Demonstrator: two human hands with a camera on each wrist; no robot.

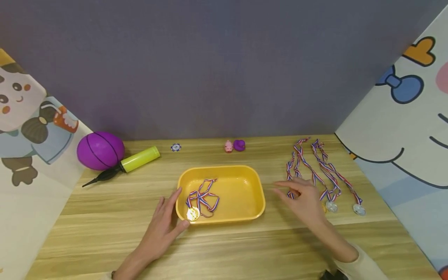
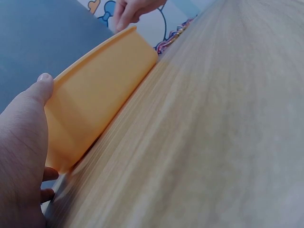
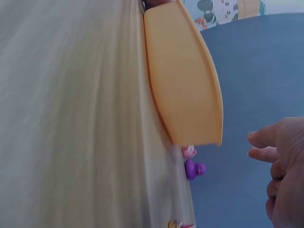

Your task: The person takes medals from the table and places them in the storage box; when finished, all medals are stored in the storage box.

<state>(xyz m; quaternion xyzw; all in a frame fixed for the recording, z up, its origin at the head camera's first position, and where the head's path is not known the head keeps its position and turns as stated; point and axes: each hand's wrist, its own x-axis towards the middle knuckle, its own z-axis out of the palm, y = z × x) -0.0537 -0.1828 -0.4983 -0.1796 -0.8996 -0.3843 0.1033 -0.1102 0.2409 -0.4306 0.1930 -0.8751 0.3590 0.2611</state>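
A yellow plastic tray (image 1: 241, 219) sits in the middle of the table. Inside its left part lies a gold medal (image 1: 193, 213) with a striped ribbon (image 1: 200, 196). My left hand (image 1: 159, 227) touches the tray's left end, its fingers along the side and thumb at the front corner. To the right of the tray hovers my right hand (image 1: 303, 198), holding nothing; its thumb and index finger are apart, the other fingers bent. Beyond it lie medals on striped ribbons, including a silver medal (image 1: 331, 206) and another silver medal (image 1: 359, 209). A gold one is partly hidden by that hand.
Along the back edge are a poker chip (image 1: 176, 147), a pink pig figure (image 1: 228, 146) and a purple duck (image 1: 239, 145). A purple ball (image 1: 100, 151) and a yellow-green hand pump (image 1: 140, 159) lie at the back left. Walls enclose the table's back and sides.
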